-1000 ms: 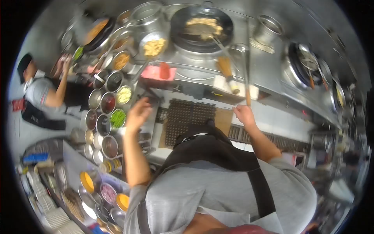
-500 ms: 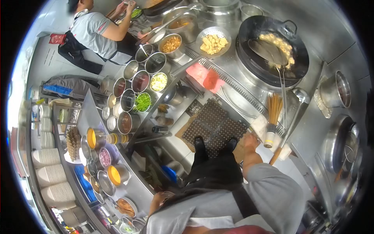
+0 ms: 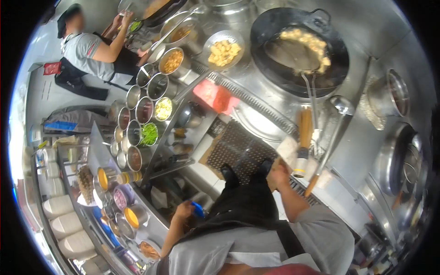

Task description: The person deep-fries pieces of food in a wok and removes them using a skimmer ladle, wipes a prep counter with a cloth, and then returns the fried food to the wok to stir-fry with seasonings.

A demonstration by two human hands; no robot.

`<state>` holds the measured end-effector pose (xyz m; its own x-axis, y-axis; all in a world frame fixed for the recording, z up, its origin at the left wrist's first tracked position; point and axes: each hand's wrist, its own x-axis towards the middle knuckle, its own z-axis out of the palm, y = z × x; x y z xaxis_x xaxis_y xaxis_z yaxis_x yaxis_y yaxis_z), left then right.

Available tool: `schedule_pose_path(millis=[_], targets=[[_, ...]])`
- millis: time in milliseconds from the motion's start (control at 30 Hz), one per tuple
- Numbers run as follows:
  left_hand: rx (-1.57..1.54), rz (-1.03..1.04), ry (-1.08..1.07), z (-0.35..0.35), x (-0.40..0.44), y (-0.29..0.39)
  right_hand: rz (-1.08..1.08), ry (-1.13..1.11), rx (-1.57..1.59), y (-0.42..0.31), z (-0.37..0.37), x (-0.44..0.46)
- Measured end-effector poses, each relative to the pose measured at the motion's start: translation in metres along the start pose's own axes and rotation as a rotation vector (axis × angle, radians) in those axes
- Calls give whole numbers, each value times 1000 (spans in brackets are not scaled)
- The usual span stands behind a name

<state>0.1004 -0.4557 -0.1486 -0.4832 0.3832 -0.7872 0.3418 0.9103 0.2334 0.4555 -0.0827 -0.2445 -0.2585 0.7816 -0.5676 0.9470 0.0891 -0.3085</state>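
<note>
A smooth, curved blue thing (image 3: 198,210) sits by the left hand (image 3: 184,210), far from the right hand (image 3: 280,175); I can't tell their grips.

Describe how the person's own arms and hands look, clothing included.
The left hand and right hand look bare, with no gloves visible. The right sleeve is short, loose and grey, with a black strap running inward of it. Blur hides any small details.

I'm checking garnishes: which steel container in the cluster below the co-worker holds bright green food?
The container just below the pale yellow pieces in the picture; none of its neighbours shows green.
</note>
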Motion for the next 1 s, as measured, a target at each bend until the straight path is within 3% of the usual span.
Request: schedule_pose_path(millis=[33,67,100,167,200,233,300,367,400,467,600,667,733,800,933,967,1000], targets=[[-3,49,12,-7,11,21,-71,131,113,-20,-24,-21],[-9,92,27,-19,19,48,-272,115,461,-34,-55,-42],[90,192,69,-32,22,81,-288,-10,906,-70,-129,-79],[135,318,148,-57,30,147,-595,572,679,-85,-206,-88],[81,343,179,-68,39,172,-480,793,626,-85,-233,-73],[3,437,218,-78,59,191,-462,1021,310,-90,-269,-60],[-106,594,303,-107,90,233,-303,1002,3,-68,-284,-15],[-190,704,370,-150,90,292,-89,595,-20,-29,-283,28],[-244,745,387,-173,87,319,-69,611,-24,-24,-297,33],[-290,837,441,-209,113,345,-237,775,-3,-21,-325,33],[-152,803,614,-260,153,379,-214,827,-126,-48,-376,24],[62,787,731,-274,177,386,25,483,322,-68,-397,19],[107,749,687,-275,210,383,-24,474,390,-60,-388,33],[279,508,315,-281,212,390,-54,443,565,-67,-379,34],[278,672,272,-273,245,374,22,471,598,-94,-371,20],[17,516,49,-277,230,382,59,577,542,-103,-373,12],[26,522,43,-274,235,381,96,683,482,-106,-374,6]])
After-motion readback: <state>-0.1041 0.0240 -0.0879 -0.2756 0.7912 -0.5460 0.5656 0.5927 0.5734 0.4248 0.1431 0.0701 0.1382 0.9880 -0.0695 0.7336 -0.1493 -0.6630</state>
